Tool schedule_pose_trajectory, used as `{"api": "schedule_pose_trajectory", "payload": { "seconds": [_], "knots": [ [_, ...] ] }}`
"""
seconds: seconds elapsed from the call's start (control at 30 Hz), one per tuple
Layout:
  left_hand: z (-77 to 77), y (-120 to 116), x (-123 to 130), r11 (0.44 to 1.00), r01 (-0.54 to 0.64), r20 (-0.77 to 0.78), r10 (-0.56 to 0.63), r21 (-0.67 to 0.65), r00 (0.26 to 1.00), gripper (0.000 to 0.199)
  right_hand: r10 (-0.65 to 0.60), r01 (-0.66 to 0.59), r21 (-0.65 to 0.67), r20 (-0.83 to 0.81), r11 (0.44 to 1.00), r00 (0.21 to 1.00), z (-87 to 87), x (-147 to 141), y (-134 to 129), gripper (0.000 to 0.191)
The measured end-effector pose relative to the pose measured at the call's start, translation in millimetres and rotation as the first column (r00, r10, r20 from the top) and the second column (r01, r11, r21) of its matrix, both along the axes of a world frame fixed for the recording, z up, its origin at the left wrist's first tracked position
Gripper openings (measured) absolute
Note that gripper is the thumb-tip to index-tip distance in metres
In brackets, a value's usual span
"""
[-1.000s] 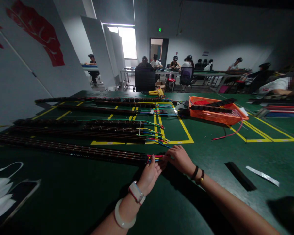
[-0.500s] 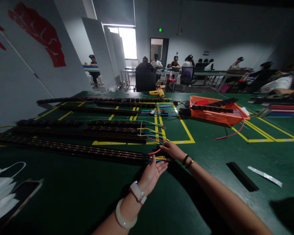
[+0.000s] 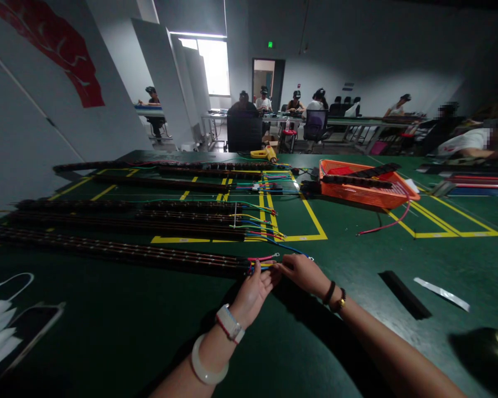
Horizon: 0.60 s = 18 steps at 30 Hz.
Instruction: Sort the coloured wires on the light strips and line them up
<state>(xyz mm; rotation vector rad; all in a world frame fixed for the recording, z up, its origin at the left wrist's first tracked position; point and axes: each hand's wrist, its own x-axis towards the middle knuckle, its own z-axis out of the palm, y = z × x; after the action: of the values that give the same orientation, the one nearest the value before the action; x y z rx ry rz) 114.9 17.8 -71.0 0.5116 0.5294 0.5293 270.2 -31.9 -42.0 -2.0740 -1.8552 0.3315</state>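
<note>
A long wire harness [image 3: 120,251] in black sleeving runs from the left edge, and yellow, blue and pink-red wires come out of its right end. My left hand [image 3: 253,293] is turned palm up beneath these wires, its thumb closed over the yellow and blue wires [image 3: 262,266] where they leave the sleeve. Just to the right, my right hand [image 3: 305,273] pinches the tip of a yellow wire; its fingers hide the contact. A pink-red wire [image 3: 263,258] with a ring terminal lies free above my left fingers.
More harnesses [image 3: 191,225] lie behind on the green table [image 3: 315,348]. A yellow heat gun [image 3: 265,154] and an orange basket [image 3: 348,196] stand further back. To the right are a black strip [image 3: 404,294] and a silver strip [image 3: 442,294]; a phone [image 3: 45,326] lies left.
My right hand has left the pink-red wire and come down and slightly right to the yellow wire end. The pink-red wire now lies free. My left thumb rests over the wires.
</note>
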Motion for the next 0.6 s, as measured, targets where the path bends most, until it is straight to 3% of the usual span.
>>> {"api": "schedule_pose_trajectory", "payload": {
  "seconds": [0.17,0.37,0.6],
  "knots": [
    [-0.7,2,0,0.999,-0.021,-0.068,0.019,-0.028,0.998,0.048,-0.094,0.094,-0.003,-0.101,0.996,0.99,-5.6,10,18,0.043],
    [4.1,0,-3,1.0,0.008,-0.028,-0.008,0.013,1.0,0.045,-0.145,0.145,-0.014,-0.19,0.989,0.971,-19.4,18,37,0.048],
    [3.2,1,-2,1.0,0.004,-0.067,-0.005,-0.019,0.998,0.049,-0.105,0.099,-0.044,-0.161,0.994,0.981,-14.6,17,18,0.053]
  ]
}}
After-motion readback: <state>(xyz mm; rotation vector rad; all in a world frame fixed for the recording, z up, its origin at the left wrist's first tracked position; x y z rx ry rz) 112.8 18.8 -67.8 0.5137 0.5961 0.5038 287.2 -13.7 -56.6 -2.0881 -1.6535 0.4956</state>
